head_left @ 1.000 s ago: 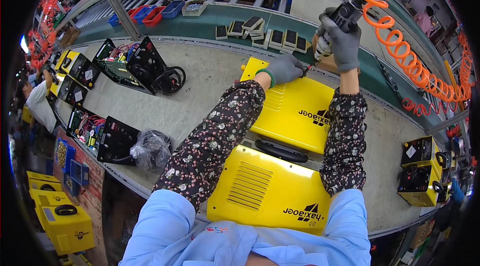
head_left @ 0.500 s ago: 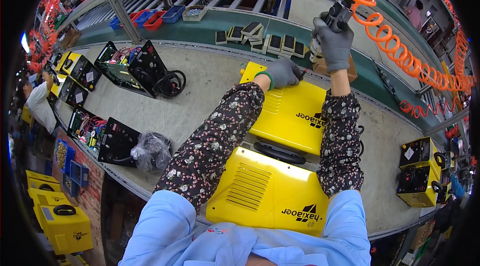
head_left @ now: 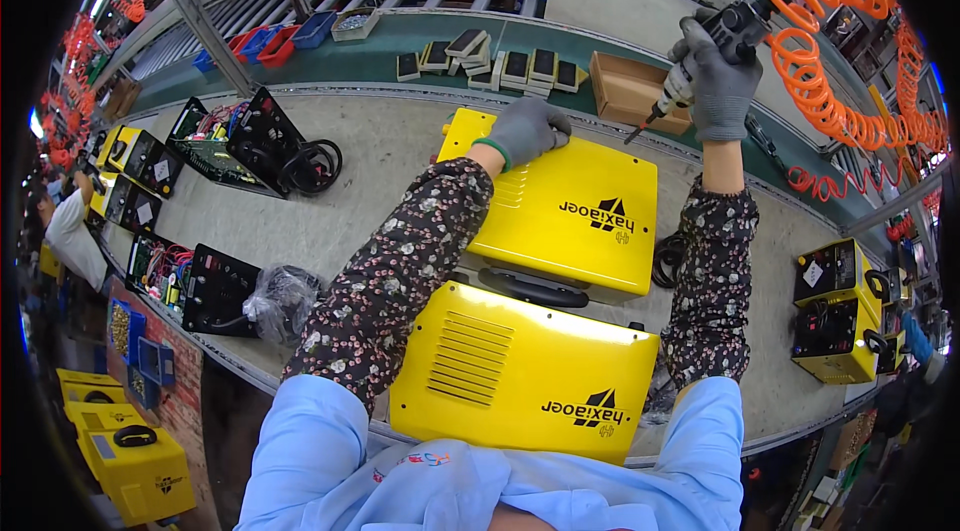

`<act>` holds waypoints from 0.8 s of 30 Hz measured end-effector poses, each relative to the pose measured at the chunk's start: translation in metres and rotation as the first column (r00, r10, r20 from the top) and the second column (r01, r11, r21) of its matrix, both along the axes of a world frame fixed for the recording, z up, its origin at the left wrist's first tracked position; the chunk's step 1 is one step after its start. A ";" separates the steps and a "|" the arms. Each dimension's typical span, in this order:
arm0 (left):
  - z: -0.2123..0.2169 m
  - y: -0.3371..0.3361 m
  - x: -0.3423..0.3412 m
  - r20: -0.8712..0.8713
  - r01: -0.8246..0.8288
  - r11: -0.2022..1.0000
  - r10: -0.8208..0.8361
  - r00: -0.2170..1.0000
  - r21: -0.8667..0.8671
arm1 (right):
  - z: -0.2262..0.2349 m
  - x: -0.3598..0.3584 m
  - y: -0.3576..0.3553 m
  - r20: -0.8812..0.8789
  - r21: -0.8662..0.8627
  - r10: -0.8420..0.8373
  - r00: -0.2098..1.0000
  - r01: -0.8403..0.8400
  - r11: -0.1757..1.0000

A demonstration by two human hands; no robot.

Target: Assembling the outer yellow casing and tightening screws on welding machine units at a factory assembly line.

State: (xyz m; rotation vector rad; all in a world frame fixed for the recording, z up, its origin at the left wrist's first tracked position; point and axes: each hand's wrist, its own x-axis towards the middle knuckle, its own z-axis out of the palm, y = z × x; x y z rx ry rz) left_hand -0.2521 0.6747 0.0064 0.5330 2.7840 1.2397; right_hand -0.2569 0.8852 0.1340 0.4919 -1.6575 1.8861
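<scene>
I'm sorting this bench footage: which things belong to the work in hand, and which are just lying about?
In hand:
- left hand resting on the far yellow case
- right hand holding the air screwdriver on its orange coiled hose

Lying about:
- near yellow case
- open black units
- cardboard box
- bagged cable
</scene>
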 end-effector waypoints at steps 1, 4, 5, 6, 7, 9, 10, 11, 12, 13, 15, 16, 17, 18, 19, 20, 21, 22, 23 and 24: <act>0.000 -0.003 -0.004 0.040 0.033 0.999 -0.034 0.999 0.028 | -0.005 0.000 0.002 -0.027 -0.013 -0.006 1.000 0.005 1.000; 0.009 -0.008 -0.005 0.119 0.080 0.996 -0.082 0.989 0.027 | -0.010 0.004 -0.010 -0.018 -0.099 0.075 0.997 -0.076 0.992; 0.012 -0.009 -0.005 0.143 0.093 0.996 -0.094 0.985 0.013 | -0.014 0.001 -0.015 -0.048 -0.126 0.105 0.993 -0.111 0.986; 0.014 -0.009 -0.005 0.159 0.106 0.994 -0.108 0.981 0.022 | -0.016 -0.002 -0.022 -0.054 -0.135 0.114 0.992 -0.121 0.983; 0.016 -0.010 -0.005 0.175 0.119 0.992 -0.122 0.977 0.031 | -0.018 -0.006 -0.029 -0.060 -0.144 0.123 0.991 -0.131 0.981; 0.017 -0.012 -0.005 0.177 0.127 0.991 -0.130 0.976 0.027 | -0.020 -0.008 -0.041 -0.062 -0.115 0.156 0.986 -0.162 0.980; 0.018 -0.013 -0.006 0.164 0.127 0.992 -0.127 0.978 0.013 | -0.021 -0.009 -0.047 -0.059 -0.106 0.149 0.987 -0.154 0.982; 0.017 -0.012 -0.005 0.154 0.126 0.992 -0.125 0.980 0.003 | -0.022 -0.009 -0.052 -0.052 -0.094 0.142 0.989 -0.146 0.985; 0.016 -0.012 -0.006 0.159 0.128 0.992 -0.126 0.979 -0.002 | -0.024 -0.010 -0.055 -0.045 -0.081 0.134 0.990 -0.138 0.987; 0.016 -0.012 -0.008 0.164 0.130 0.991 -0.127 0.978 -0.007 | -0.025 -0.011 -0.056 -0.034 -0.055 0.122 0.992 -0.124 0.991; 0.015 -0.012 -0.007 0.165 0.132 0.991 -0.130 0.978 -0.003 | -0.028 -0.014 -0.057 -0.036 -0.037 0.132 0.991 -0.133 0.990; 0.015 -0.012 -0.008 0.159 0.133 0.991 -0.131 0.978 0.002 | -0.030 -0.015 -0.057 -0.037 -0.028 0.136 0.990 -0.137 0.990; 0.014 -0.013 -0.007 0.152 0.131 0.991 -0.130 0.980 0.007 | -0.030 -0.015 -0.057 -0.039 -0.012 0.205 0.978 -0.206 0.978; 0.013 -0.015 -0.007 0.147 0.135 0.991 -0.135 0.980 0.011 | -0.028 -0.014 -0.055 -0.039 0.004 0.274 0.961 -0.274 0.962; 0.011 -0.016 -0.007 0.142 0.139 0.990 -0.139 0.980 0.015 | -0.028 -0.014 -0.054 -0.038 0.019 0.341 0.939 -0.341 0.940; 0.012 -0.015 -0.008 0.134 0.147 0.989 -0.148 0.980 0.016 | -0.028 -0.015 -0.052 -0.010 0.032 0.390 0.921 -0.390 0.920; 0.013 -0.015 -0.007 0.136 0.144 0.989 -0.146 0.980 0.024 | -0.027 -0.016 -0.051 0.018 0.042 0.438 0.899 -0.439 0.898; 0.014 -0.014 -0.007 0.138 0.141 0.989 -0.144 0.980 0.033 | -0.027 -0.016 -0.050 0.047 0.051 0.484 0.874 -0.486 0.872; 0.015 -0.014 -0.007 0.141 0.139 0.990 -0.143 0.980 0.038 | -0.026 -0.016 -0.051 0.044 0.070 0.498 0.866 -0.500 0.863; 0.014 -0.014 -0.008 0.146 0.136 0.990 -0.141 0.979 0.042 | -0.024 -0.015 -0.053 0.040 0.090 0.511 0.858 -0.513 0.854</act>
